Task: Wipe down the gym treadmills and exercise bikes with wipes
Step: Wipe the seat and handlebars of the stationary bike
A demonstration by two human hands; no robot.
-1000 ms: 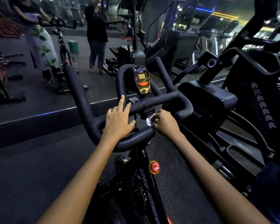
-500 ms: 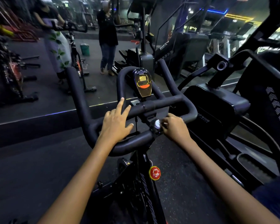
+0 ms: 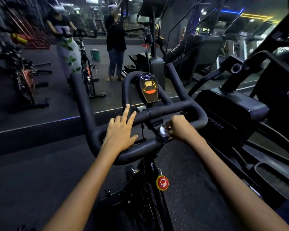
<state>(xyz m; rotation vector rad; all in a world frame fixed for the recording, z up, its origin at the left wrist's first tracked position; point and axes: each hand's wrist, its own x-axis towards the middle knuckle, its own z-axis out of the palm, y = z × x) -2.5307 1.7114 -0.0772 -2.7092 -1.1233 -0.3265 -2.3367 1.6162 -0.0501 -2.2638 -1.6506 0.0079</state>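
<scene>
While the red knob (image 3: 162,182) is seen nearest on the bike frame, the handlebar (image 3: 137,151) is pressed by the spread left hand (image 3: 119,133); a white wipe (image 3: 163,130) is pinched against its centre by the right hand (image 3: 180,127), below the farther console (image 3: 148,87).

black handlebar (image 3: 170,109), white wipe (image 3: 163,130), red-and-yellow knob (image 3: 162,182), gold-orange console (image 3: 148,88)

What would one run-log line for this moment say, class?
stage: wiping bike handlebar centre | left hand: flat on bar, open | right hand: fingers pinch wipe at clamp | console: untouched
</scene>
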